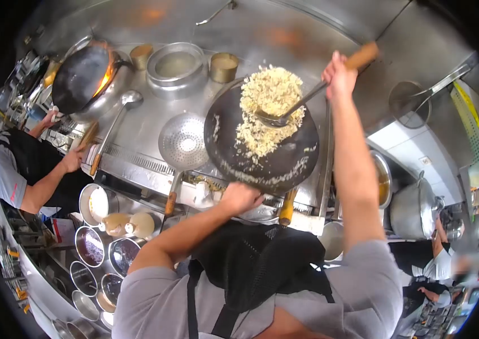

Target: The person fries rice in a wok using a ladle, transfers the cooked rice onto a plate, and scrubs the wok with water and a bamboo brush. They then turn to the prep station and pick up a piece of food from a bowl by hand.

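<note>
Pale yellow, loose-grained rice (268,90) is gathered toward the far side of the round black metal wok (225,141), with grains seen above its far rim. A long steel ladle (304,101) is held from the right of the wok by the right hand (339,76), whose fingers are wrapped round the handle. At the wok's near rim the left hand (242,199) is placed, its fingers apparently curled on the edge; the fingertips cannot be made out. The wok is best steadied firmly, the ladle swept low, and grains clinging to the near wall scraped back.
</note>
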`<action>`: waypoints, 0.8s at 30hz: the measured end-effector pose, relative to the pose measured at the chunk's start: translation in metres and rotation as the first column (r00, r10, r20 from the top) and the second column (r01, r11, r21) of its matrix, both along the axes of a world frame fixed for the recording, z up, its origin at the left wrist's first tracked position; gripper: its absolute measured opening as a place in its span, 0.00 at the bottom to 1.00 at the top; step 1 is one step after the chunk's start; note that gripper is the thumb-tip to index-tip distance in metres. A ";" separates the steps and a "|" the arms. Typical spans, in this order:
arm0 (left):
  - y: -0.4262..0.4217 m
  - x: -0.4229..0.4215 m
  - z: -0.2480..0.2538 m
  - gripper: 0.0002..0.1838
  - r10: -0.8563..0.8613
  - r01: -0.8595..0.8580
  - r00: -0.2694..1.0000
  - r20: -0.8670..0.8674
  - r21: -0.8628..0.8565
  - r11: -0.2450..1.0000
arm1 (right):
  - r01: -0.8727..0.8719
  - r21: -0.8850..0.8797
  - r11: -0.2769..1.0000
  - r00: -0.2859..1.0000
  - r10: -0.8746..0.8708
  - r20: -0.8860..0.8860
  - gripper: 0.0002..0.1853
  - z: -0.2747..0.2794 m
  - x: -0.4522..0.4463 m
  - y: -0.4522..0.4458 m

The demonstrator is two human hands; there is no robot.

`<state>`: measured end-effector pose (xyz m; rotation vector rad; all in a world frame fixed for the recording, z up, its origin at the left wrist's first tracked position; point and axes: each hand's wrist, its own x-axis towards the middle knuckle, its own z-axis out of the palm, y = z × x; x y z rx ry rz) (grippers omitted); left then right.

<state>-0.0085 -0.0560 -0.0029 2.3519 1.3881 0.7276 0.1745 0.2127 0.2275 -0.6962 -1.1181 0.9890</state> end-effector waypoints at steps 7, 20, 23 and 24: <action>0.107 0.025 -0.023 0.15 0.026 -0.093 0.956 -0.291 -0.219 0.971 | 0.080 0.158 0.984 0.996 -0.083 0.011 0.13 0.056 0.003 -0.051; 0.060 0.031 -0.006 0.49 0.064 -0.175 0.927 -0.371 -0.274 0.946 | -0.176 0.194 0.965 0.975 0.144 0.171 0.15 -0.082 -0.027 -0.039; 0.067 0.036 -0.002 0.47 0.091 -0.212 0.918 -0.386 -0.283 0.935 | -0.095 -0.076 0.993 0.827 0.122 0.550 0.18 -0.104 -0.017 0.007; 0.065 0.033 -0.009 0.46 0.089 -0.205 0.913 -0.399 -0.259 0.944 | 0.022 -0.055 0.998 0.796 0.016 0.605 0.19 -0.080 -0.016 0.015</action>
